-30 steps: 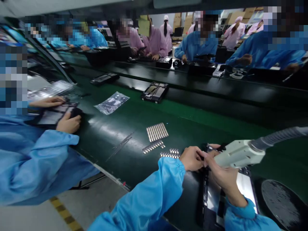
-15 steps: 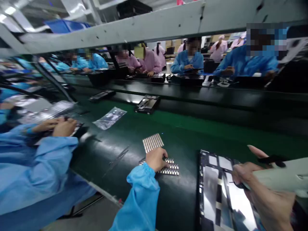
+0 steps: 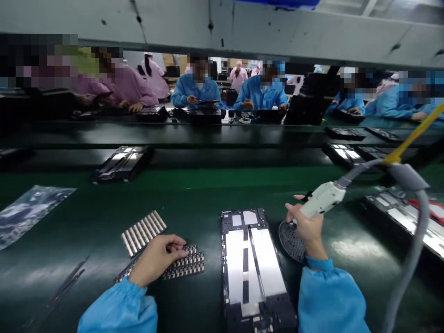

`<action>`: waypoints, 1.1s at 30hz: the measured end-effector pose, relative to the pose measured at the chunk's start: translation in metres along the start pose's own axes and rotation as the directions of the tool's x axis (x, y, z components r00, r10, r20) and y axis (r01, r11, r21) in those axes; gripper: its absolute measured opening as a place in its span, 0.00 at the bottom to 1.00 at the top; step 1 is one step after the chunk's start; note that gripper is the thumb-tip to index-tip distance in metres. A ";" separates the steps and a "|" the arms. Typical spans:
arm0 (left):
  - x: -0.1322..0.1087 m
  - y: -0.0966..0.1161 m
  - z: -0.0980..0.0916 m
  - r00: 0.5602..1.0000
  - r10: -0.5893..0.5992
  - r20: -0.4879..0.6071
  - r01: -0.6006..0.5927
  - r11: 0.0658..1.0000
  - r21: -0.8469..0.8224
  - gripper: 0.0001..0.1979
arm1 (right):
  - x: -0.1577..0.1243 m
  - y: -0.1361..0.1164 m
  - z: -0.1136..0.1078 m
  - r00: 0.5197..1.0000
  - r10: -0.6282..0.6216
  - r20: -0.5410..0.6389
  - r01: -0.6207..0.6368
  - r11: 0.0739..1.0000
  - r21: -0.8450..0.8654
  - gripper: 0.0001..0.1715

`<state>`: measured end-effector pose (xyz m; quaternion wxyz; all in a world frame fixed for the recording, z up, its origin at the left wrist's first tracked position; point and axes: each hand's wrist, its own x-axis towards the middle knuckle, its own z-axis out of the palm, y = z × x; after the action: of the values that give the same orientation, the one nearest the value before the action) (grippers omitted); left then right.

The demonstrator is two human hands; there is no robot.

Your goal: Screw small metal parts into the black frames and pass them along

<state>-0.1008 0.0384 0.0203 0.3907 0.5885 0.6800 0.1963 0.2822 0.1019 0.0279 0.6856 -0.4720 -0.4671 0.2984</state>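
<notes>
The left hand [image 3: 157, 256] curls its fingers over small parts [image 3: 189, 265]; whether they pinch one, I cannot tell. The right hand [image 3: 308, 227] wraps its fingers around one pale screwdriver [image 3: 322, 200], pointed toward one round dish [image 3: 290, 241]. One flat device [image 3: 268, 259] lies between the hands on the worktop [image 3: 208, 199]. A dragging left wrist could shift one ribbed sheet [image 3: 144, 232] or the parts, too covered to count.

1 head-worn camera looks forward and down across the nearby green bench [image 3: 208, 196].
</notes>
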 end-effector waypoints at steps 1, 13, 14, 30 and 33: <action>-0.002 0.001 0.002 1.000 0.003 -0.022 -0.002 0.999 0.032 0.19 | 0.001 0.003 0.002 1.000 0.001 0.001 -0.001 1.000 -0.006 0.21; -0.034 -0.009 0.026 0.572 0.744 -0.346 -0.596 0.667 0.447 0.06 | 0.001 0.012 0.012 0.999 0.037 0.020 -0.035 0.996 -0.081 0.17; -0.036 -0.006 0.028 0.547 0.761 -0.349 -0.612 0.648 0.454 0.05 | 0.001 0.012 0.012 0.999 0.037 0.022 -0.036 0.996 -0.083 0.17; -0.032 0.026 0.097 0.719 0.670 -0.184 -0.609 0.735 0.296 0.11 | -0.012 -0.037 0.024 0.999 -0.047 -0.012 0.048 0.995 0.085 0.23; -0.032 0.032 0.095 0.796 0.584 -0.159 -0.558 0.810 0.181 0.09 | -0.029 -0.056 0.043 0.997 -0.003 0.080 -0.010 0.988 0.154 0.22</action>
<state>-0.0076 -0.0031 -0.0061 0.2029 0.7658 0.5181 0.3223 0.2293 0.0719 0.0746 0.7001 -0.4060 -0.4690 0.3535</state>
